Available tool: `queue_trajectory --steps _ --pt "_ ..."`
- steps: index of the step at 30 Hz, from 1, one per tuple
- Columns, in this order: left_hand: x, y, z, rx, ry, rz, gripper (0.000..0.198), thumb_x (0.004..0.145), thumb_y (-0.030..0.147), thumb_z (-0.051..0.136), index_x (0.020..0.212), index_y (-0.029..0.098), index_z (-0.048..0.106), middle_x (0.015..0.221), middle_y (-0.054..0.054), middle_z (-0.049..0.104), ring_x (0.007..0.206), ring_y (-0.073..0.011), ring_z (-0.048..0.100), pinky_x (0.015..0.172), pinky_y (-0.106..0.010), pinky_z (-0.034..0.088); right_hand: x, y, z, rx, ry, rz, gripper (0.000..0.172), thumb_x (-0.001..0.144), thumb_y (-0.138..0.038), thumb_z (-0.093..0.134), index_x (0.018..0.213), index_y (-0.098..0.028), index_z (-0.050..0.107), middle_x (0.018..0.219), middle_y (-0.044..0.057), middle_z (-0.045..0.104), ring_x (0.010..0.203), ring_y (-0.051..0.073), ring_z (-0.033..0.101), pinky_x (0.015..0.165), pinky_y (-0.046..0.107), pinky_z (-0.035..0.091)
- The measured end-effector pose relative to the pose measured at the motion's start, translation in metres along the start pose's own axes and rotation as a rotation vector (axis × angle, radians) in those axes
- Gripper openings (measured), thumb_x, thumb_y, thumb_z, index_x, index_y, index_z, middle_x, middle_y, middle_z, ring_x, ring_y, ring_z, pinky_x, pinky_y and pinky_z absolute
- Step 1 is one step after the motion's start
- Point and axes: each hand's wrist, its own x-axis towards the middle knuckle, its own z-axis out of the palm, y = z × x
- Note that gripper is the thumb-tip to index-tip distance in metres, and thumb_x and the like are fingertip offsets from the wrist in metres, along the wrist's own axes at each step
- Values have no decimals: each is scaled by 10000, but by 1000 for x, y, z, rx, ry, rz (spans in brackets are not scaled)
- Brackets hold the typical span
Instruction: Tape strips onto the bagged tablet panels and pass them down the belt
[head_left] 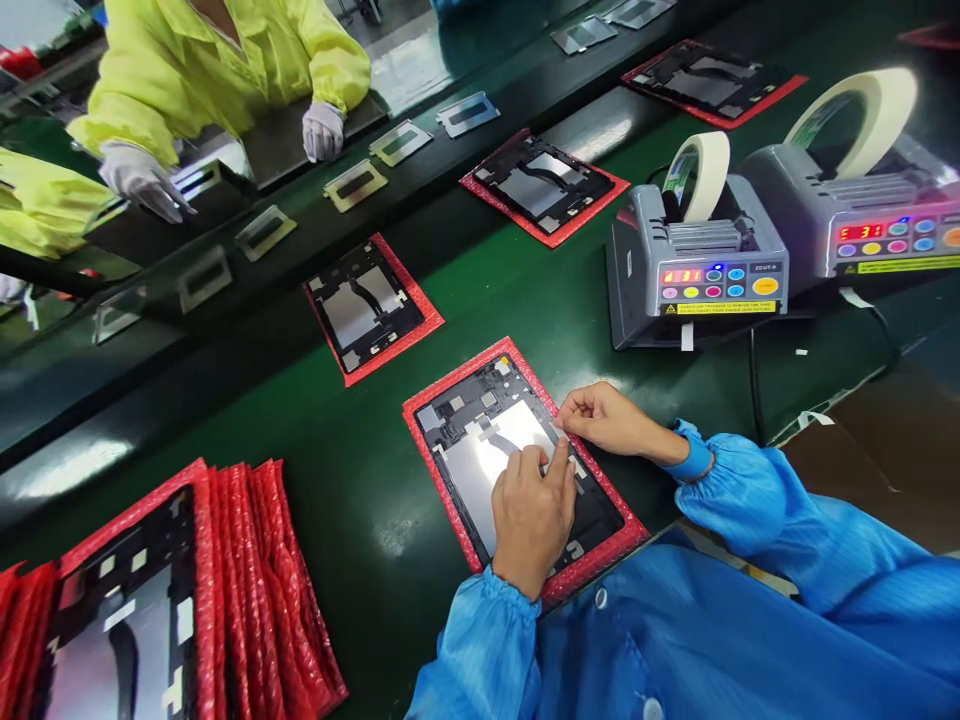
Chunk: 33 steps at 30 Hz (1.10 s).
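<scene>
Tablet housing [472, 420], left hand [532, 520] atop, right fingertips [564, 412] at its edge

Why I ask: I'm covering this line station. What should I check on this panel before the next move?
1. Dark panel on the red bubble pad: ok, lying within the pad's edges.
2. Left hand on the silver plate: ok, fingers resting on it.
3. Black flex cable: cannot tell, partly hidden by the left hand.
4. Right hand at the panel's edge: cannot tell whether it holds anything.
5. Tape dispenser: ok, display lit, masking tape roll loaded.
6. Gloves: not ok, both hands bare, while the co-worker's glove opposite shows white.
</scene>
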Motion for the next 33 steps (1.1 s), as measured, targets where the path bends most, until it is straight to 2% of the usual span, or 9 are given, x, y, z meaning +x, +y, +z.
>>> queue_trajectory --steps 5,11,15,17,19,21,26,30,33 --pt "0 0 2 -12 -5 -12 365 921 308 362 1267 275 472 900 -32 510 818 -156 483 677 -287 386 -3 1 1 6 16 -5 180 718 -281 571 650 -114 567 519 -33 461 473 70 360 433 199 271" --pt "-1 -1 2 -61 11 -24 355 914 301 378 1243 272 507 898 -42 546 819 -162 513 680 -282 391 -1 4 4 -130 60 -48 195 748 -276 542 626 -126 566 504 -26 479 467 73 375 422 193 273" --pt "5 -3 -6 -319 -11 -157 312 913 337 375 1076 224 616 828 -39 604 717 -134 562 646 -250 406 -3 3 0 -99 66 -57 195 748 -278 554 627 -125 568 504 -20 509 451 73 415 418 187 304" --pt "12 -4 -10 -521 -77 -289 347 903 404 377 870 190 649 688 -18 614 586 -110 565 576 -225 405 -3 0 -2 -51 61 -22 198 758 -278 540 627 -131 552 457 -31 490 403 72 419 396 186 304" --pt "21 -5 -11 -660 -181 -405 420 872 485 396 685 173 605 545 -2 580 473 -101 549 488 -208 386 -4 -3 -4 -18 49 14 186 769 -262 518 632 -138 540 416 -43 471 360 73 417 374 184 299" --pt "29 -6 -10 -732 -290 -482 464 836 539 417 597 166 554 484 -2 561 413 -103 544 430 -196 370 -4 -5 -5 -13 38 34 165 767 -231 504 632 -141 536 400 -47 472 338 71 417 364 180 298" --pt "43 -13 -2 -879 -502 -605 414 801 519 446 596 165 511 500 -21 599 352 -121 539 332 -187 336 -4 -3 -3 -83 67 27 156 761 -193 485 634 -140 557 403 -39 497 348 75 444 376 179 297" --pt "52 -18 0 -903 -573 -647 337 792 428 456 593 161 512 482 -29 598 342 -137 541 296 -188 328 -4 0 -1 -157 105 -5 175 774 -211 484 643 -140 575 428 -29 523 383 84 473 403 186 308" --pt "56 -16 0 -902 -586 -684 354 797 404 437 576 146 536 449 -34 581 329 -132 531 288 -180 319 -5 0 -1 -217 115 -23 213 791 -226 478 620 -144 576 434 -22 527 405 91 480 421 196 312"
